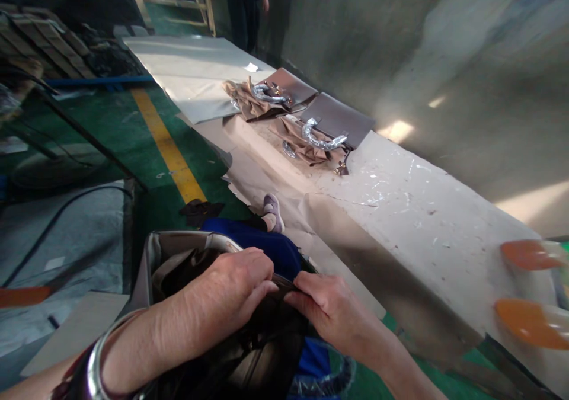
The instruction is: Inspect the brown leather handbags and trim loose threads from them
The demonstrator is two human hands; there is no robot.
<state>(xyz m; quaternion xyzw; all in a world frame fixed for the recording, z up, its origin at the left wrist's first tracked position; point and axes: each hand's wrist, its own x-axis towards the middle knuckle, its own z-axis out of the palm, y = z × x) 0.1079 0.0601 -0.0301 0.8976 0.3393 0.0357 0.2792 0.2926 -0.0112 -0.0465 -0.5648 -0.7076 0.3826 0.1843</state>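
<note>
A handbag (144, 275) with a grey-beige outer side and a dark lining lies open on my lap, its mouth facing up. My left hand (242, 278) reaches across the opening and pinches the bag's rim. Close beside it, my right hand (331, 308) pinches the same rim between thumb and fingers, a short gap apart. Below my right wrist, a curved handle (329, 382) wrapped in clear plastic shows in part. The inside of the bag is dark, and its lower part is hidden by my arms.
A long paper-covered table (427, 210) runs along the right. On it lie a brown bag (296, 86) and a dark bag (340, 118) with wrapped handles. Two orange-ended objects (528, 323) sit at the right edge. A person (243, 3) stands at the far end.
</note>
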